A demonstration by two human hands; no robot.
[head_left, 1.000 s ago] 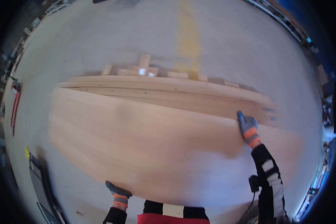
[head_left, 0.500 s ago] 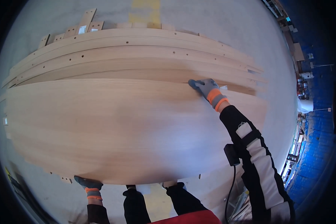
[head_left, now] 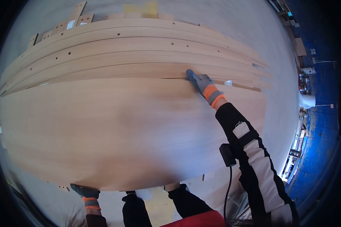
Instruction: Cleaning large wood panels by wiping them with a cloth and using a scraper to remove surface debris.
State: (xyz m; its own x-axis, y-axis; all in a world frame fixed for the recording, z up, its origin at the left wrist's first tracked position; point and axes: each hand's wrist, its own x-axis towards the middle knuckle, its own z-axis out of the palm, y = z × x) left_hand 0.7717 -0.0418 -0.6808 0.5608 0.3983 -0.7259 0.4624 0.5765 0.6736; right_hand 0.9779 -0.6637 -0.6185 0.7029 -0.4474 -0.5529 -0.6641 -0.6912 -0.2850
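Note:
A wide, light-brown wooden panel (head_left: 113, 125) lies flat in front of me, its long side running left to right. My right hand (head_left: 199, 81), in a grey glove with an orange cuff, grips its far edge right of the middle. The thumb points away from me, and the other fingertips are hidden at the edge. At the near left edge, my left hand (head_left: 86, 191) wears a matching glove and is closed on the panel's border, with its fingers partly out of sight. Long narrow wooden boards (head_left: 140, 42) with dark holes lie just beyond the panel.
Shorter board ends (head_left: 75, 16) stick out past the far left side. A white label (head_left: 228, 83) shows beside the right hand. A black cable (head_left: 228, 196) hangs from a device on my right forearm. Blue sheeting (head_left: 317, 147) and stored goods line the far right.
The view has shifted slightly. Between the panel's far edge and the boards, more board surface shows, and a small white label has appeared at the left. Both hands stay on the panel.

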